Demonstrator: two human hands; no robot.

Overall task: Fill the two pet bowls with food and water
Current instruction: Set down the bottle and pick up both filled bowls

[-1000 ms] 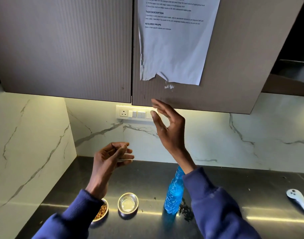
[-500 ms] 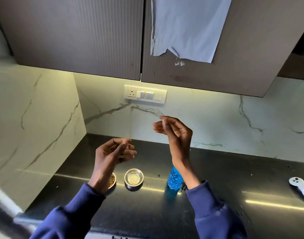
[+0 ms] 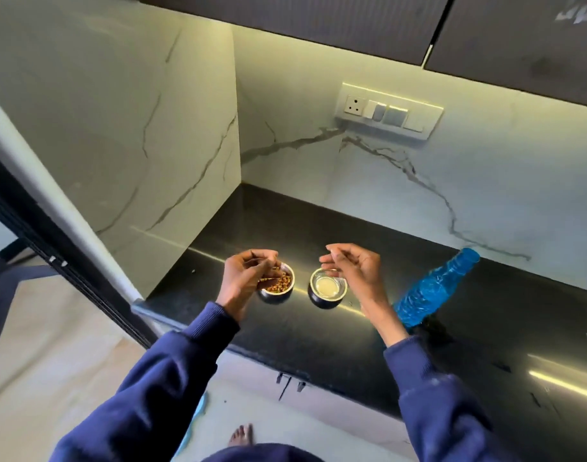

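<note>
Two small steel bowls stand side by side on the black counter (image 3: 318, 341). The left bowl (image 3: 280, 285) holds brown kibble; the right bowl (image 3: 328, 288) holds clear water. My left hand (image 3: 247, 276) hovers over the left bowl's near-left rim, fingers curled and partly covering it; I cannot tell whether it holds anything. My right hand (image 3: 355, 268) hangs just above and right of the water bowl, fingers loosely bent with nothing in them. A blue plastic water bottle (image 3: 435, 288) stands on the counter to the right of my right forearm.
Marble walls close in the counter at the back and left, forming a corner. A switch panel (image 3: 388, 111) sits on the back wall under dark upper cabinets (image 3: 352, 25). The counter's front edge runs diagonally; floor and my bare foot (image 3: 241, 435) show below.
Both hands have come down from near the cabinet to just above the bowls. The head has tilted down and left, so the paper on the cabinet is out of view.
</note>
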